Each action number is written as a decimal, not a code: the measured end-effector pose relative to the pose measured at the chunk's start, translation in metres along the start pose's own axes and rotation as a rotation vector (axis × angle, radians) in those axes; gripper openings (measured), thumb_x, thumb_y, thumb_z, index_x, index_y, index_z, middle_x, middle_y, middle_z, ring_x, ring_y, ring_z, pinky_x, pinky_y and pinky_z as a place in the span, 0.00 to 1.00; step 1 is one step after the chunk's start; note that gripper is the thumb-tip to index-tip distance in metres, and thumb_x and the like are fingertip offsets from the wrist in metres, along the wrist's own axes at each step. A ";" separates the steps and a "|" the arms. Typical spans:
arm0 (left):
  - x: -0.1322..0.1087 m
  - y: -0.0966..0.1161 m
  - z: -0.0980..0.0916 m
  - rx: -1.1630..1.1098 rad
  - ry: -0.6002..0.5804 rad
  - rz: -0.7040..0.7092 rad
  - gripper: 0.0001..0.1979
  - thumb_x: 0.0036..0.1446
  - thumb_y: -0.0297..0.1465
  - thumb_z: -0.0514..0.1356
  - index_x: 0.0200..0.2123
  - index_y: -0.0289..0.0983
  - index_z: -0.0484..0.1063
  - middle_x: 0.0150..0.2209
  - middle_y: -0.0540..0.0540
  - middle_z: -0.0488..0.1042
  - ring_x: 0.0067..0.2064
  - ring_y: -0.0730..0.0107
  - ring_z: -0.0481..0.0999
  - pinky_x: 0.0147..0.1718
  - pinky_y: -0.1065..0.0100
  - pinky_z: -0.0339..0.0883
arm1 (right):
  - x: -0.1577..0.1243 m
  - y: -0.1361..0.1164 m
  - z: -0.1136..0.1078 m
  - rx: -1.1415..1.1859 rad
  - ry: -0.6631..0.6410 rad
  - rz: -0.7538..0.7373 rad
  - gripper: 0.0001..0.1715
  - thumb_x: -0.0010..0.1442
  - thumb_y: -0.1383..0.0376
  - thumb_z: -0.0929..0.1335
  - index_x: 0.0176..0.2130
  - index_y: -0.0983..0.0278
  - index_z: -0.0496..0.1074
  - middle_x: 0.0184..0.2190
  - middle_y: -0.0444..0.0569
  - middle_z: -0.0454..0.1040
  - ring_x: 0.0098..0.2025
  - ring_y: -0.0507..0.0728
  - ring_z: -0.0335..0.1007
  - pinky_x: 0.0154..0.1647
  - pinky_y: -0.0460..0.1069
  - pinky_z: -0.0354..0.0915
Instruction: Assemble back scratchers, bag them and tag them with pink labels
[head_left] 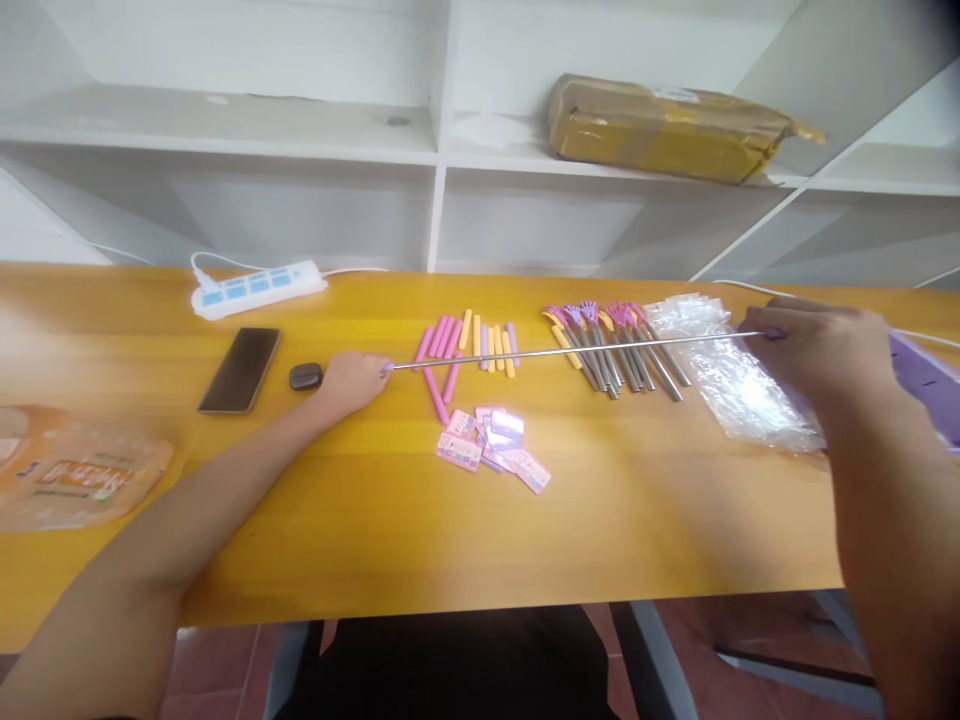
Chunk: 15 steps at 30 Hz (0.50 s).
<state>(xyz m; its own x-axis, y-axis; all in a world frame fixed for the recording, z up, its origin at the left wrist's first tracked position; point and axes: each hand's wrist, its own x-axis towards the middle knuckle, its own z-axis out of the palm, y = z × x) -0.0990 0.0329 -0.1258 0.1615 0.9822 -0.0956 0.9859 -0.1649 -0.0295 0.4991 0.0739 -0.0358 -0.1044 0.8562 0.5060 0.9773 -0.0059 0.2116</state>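
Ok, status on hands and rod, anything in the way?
Left hand gripping one end of the rod, right hand the other. Rod straight, level-ish, spanning between them. Tubes and scratchers behind it in view; nothing visibly blocking.

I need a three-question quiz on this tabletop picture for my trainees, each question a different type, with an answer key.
1. True or false: only the left hand holds the thin metal rod.

2. Which thing lies nearest the left hand?
A) the white power strip
B) the small black case
C) the crumpled clear plastic

3. Fill in the missing word: the taped cardboard box rests on a white ____.

Key:
1. False; the right hand holds the rod's other end.
2. B
3. shelf
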 end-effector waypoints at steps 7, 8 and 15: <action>0.001 0.005 0.003 -0.061 0.011 -0.041 0.24 0.73 0.36 0.48 0.46 0.38 0.85 0.44 0.32 0.86 0.47 0.45 0.86 0.44 0.56 0.70 | 0.037 -0.132 -0.016 0.114 -0.176 -0.282 0.13 0.57 0.74 0.66 0.24 0.62 0.65 0.31 0.56 0.77 0.34 0.56 0.67 0.34 0.51 0.53; 0.001 0.005 0.003 -0.065 0.016 -0.050 0.24 0.74 0.36 0.48 0.47 0.37 0.85 0.44 0.32 0.86 0.47 0.45 0.86 0.44 0.56 0.70 | 0.038 -0.171 -0.018 0.129 -0.177 -0.311 0.11 0.58 0.74 0.66 0.26 0.62 0.68 0.31 0.55 0.77 0.34 0.57 0.67 0.34 0.51 0.52; -0.005 -0.004 -0.001 -0.043 0.049 -0.126 0.24 0.74 0.31 0.46 0.45 0.36 0.84 0.43 0.32 0.86 0.45 0.50 0.85 0.42 0.59 0.68 | 0.021 -0.421 -0.049 0.346 -0.276 -0.745 0.19 0.69 0.77 0.61 0.42 0.70 0.81 0.42 0.64 0.81 0.44 0.63 0.77 0.40 0.52 0.59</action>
<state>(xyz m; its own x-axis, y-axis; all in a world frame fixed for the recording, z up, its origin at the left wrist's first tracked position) -0.1040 0.0292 -0.1246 0.0369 0.9983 -0.0447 0.9993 -0.0367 0.0041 0.0761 0.0690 -0.0729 -0.7352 0.6695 0.1061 0.6779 0.7256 0.1185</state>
